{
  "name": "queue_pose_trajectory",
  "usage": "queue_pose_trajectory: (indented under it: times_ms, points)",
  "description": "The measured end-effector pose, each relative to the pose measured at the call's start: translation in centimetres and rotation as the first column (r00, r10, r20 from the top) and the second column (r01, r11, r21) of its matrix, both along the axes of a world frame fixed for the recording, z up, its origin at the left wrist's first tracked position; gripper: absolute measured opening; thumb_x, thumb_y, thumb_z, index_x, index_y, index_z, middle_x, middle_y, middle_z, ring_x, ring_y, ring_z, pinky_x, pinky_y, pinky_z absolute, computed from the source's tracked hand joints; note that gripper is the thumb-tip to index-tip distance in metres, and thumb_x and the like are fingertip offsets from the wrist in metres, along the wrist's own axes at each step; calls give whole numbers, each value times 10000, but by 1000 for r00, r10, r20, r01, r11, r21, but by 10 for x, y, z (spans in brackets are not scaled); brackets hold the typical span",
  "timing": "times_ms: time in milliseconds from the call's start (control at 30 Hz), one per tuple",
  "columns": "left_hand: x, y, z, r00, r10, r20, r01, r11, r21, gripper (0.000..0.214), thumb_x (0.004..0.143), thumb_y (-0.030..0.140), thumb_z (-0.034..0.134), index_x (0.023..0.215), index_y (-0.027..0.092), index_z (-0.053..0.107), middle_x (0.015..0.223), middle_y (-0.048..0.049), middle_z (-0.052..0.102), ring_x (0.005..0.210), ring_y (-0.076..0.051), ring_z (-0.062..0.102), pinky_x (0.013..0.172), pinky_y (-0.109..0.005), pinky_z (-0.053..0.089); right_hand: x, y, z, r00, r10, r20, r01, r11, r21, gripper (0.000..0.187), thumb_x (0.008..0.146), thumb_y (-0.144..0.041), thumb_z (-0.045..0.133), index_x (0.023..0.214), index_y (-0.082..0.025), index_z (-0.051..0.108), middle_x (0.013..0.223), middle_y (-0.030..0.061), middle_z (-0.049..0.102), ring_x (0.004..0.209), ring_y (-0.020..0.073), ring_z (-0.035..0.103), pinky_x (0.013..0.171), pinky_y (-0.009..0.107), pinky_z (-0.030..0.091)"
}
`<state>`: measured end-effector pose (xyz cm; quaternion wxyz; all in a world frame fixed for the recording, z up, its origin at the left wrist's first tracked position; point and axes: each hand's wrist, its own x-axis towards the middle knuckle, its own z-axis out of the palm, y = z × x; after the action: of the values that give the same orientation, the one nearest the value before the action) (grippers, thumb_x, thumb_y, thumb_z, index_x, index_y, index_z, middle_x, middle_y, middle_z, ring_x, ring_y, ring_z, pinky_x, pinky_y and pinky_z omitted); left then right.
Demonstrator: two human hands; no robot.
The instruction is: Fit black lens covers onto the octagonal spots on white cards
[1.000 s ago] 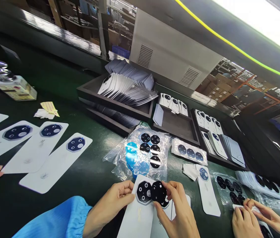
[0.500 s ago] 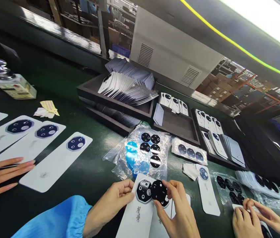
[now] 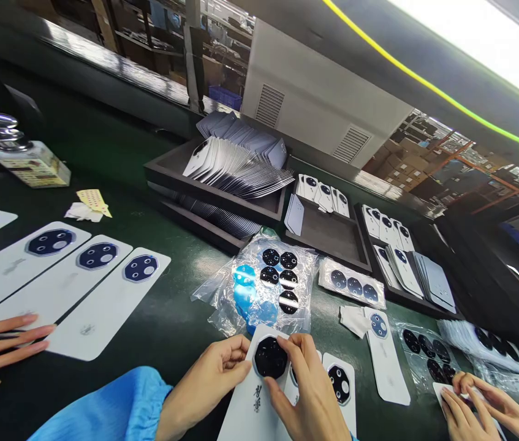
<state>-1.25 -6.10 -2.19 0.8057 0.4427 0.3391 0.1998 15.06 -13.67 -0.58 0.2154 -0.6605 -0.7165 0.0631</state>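
My left hand (image 3: 211,383), in a blue sleeve (image 3: 107,407), pinches the left edge of a white phone back cover (image 3: 245,407) with dark lettering. With thumb and fingers, my right hand (image 3: 307,383) grips the right edge of a black camera lens cover (image 3: 270,357). That disc lies over the camera area at the top of the back cover; whether it is fully seated I cannot tell. Beneath my right hand, a second back cover is partly hidden. Beside it lies another white back cover (image 3: 344,410) with a black camera area.
Ahead, a plastic bag (image 3: 303,257) carries several black discs and blue film. Trays (image 3: 333,239) of back covers stand behind. A co-worker's hand (image 3: 6,343) rests by covers at left; another person's hands (image 3: 475,407) work at right. A bottle (image 3: 34,165) stands far left.
My right hand has moved left with the lens cover, which now covers the back cover's camera area. At left, the co-worker's hand and the covers beneath it have shifted, spreading the covers apart.
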Motion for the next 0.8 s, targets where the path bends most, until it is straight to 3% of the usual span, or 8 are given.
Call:
queue_pose_trajectory:
  times_ms: [800]
  points:
    - [-1, 2, 3, 1000, -13, 11, 14, 999, -34, 326, 704, 450, 686, 838, 160, 616, 824, -38, 649, 717, -184, 572, 671, -273, 440, 0, 2, -3, 1000, -3, -22, 3, 1000, -24, 427, 791, -129, 513, 1204, -222, 456, 1098, 100, 530, 951, 225, 622, 757, 329, 571]
